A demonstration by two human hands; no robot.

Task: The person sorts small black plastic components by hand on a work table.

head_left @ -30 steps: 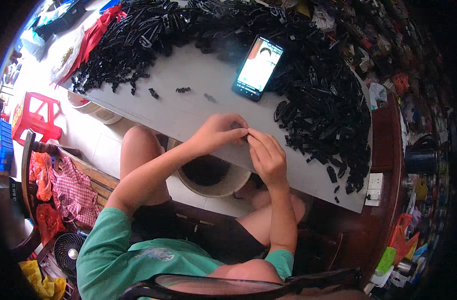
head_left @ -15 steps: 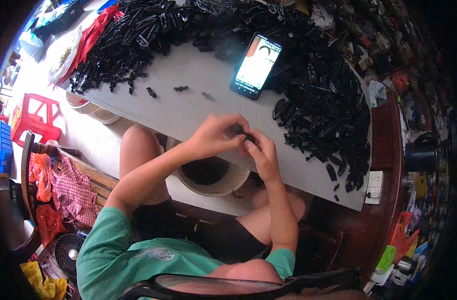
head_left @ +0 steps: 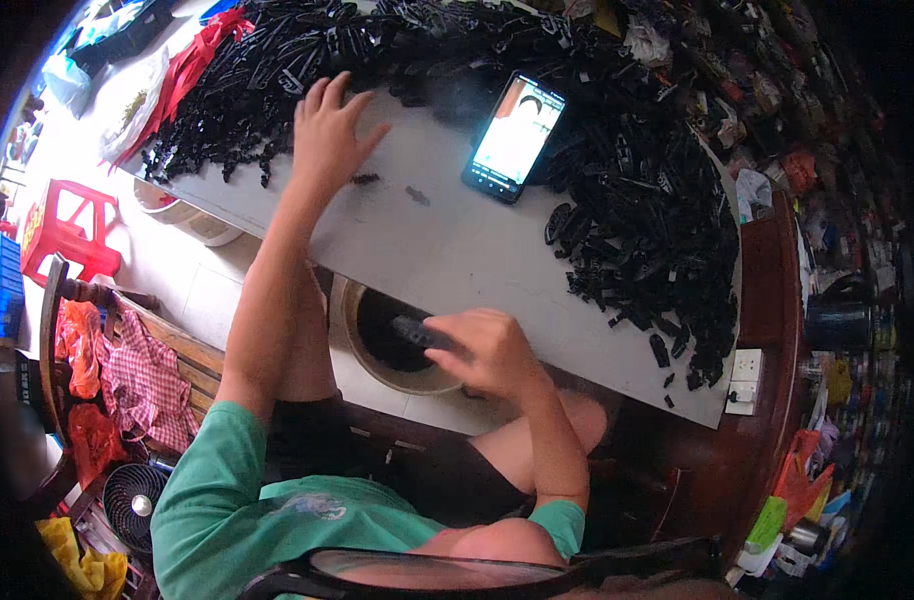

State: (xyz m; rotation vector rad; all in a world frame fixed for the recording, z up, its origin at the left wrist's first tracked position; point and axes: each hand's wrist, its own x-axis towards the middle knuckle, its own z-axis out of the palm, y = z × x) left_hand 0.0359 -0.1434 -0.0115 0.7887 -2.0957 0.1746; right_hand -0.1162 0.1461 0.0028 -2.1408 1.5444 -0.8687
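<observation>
My left hand (head_left: 329, 138) reaches over the far left of the table, its fingers spread with nothing in them. Its fingertips are at the edge of a heap of small black plastic pieces (head_left: 277, 75). My right hand (head_left: 492, 352) is above the bucket by the near table edge, pinching a dark, elongated black plastic piece (head_left: 415, 332) that is blurred by motion. Below it, the pale round bucket (head_left: 432, 382) has dark contents that I cannot make out singly. A loose black piece (head_left: 365, 179) lies on the table next to my left wrist.
A lit phone (head_left: 517, 137) lies at the far middle of the white table (head_left: 447, 235). More black pieces (head_left: 637, 230) are heaped along the right side. A red stool (head_left: 77, 230) stands to the left, and a wooden chair holds a checked cloth (head_left: 147, 380).
My hands were together over the near table edge around a dark piece. My left hand has moved away to the far left and spread; my right has brought the piece down over the bucket.
</observation>
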